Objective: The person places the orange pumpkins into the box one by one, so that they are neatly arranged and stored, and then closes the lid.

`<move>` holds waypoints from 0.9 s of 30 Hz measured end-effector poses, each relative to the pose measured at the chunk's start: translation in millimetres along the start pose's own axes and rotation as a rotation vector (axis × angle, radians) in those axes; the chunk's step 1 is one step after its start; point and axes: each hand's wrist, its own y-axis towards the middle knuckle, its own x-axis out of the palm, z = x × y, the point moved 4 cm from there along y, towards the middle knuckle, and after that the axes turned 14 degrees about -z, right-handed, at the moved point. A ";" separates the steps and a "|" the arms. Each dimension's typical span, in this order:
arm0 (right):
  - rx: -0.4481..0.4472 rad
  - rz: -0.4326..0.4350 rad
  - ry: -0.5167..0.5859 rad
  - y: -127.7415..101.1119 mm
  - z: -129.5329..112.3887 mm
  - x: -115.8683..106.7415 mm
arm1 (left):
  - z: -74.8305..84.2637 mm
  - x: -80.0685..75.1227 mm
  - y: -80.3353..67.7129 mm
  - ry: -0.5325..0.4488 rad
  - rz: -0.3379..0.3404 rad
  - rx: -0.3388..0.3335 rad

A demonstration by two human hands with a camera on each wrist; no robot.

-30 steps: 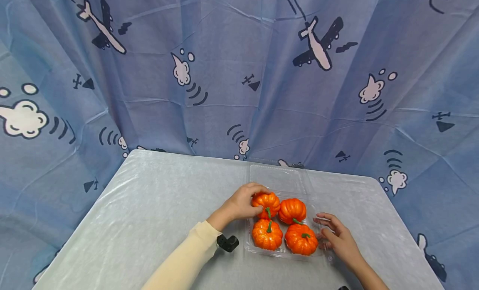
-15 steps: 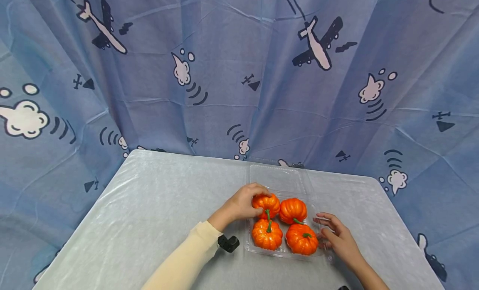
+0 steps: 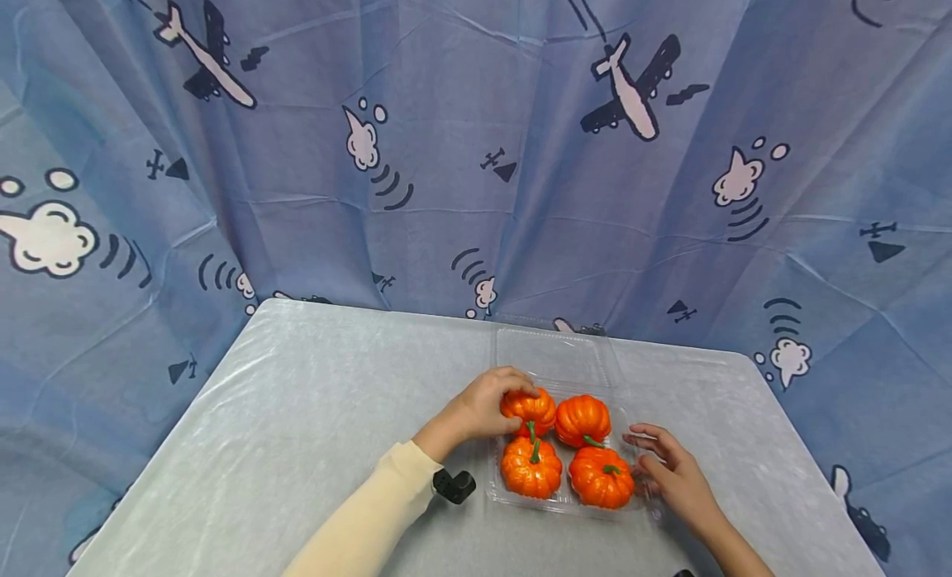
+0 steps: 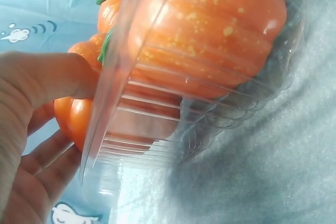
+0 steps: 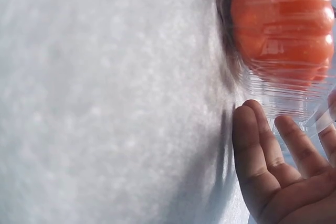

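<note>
Setting: grey covered surface [image 3: 297,412] before a blue curtain [image 3: 461,147] printed with planes and clouds
Tray: clear plastic tray [image 3: 497,484] near the front edge of the surface, right of its middle; hinged clear lid [image 3: 550,355] lying open flat behind it, toward the back edge
Contents: four small orange pumpkins in two rows of two, filling the tray, green stems up or tilted
Back-left pumpkin [image 3: 530,408]: at the tray's back-left corner, under the left hand; in the left wrist view seen partly behind the tray wall [image 4: 157,129]
Back-right pumpkin [image 3: 583,419]: touching its neighbour, no hand on it
Front-left pumpkin [image 3: 531,467]: at the tray's front-left corner, stem pointing up
Front-right pumpkin [image 3: 601,477]: at the front-right corner, just beside the right hand; orange bulk behind ribbed plastic in the right wrist view [image 5: 283,30]
Left hand [image 3: 483,405]: cream sleeve [image 3: 372,519] reaching in from the front edge; grip closed over the back-left pumpkin, fingers curled across its top, thumb at its near side; thumb against the fruit in the left wrist view [image 4: 47,77]
Right hand [image 3: 673,474]: resting on the surface at the tray's right side, grip loose and holding nothing, fingers nearly straight with their tips at the tray's right wall; fingers [image 5: 252,145] against the clear plastic in the right wrist view
Other: small black object [image 3: 454,484] on the surface just left of the tray, beside the sleeve cuff
</note>
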 end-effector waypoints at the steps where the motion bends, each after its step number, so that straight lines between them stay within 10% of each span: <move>1: 0.000 0.002 0.001 -0.1 0.0 0.0 | 0.2 0.0 0.0 -0.003 -0.002 -0.001; 27: 0.037 0.011 -0.036 -0.9 -1.4 2.0 | -1.9 -0.7 1.2 0.067 -0.032 -0.005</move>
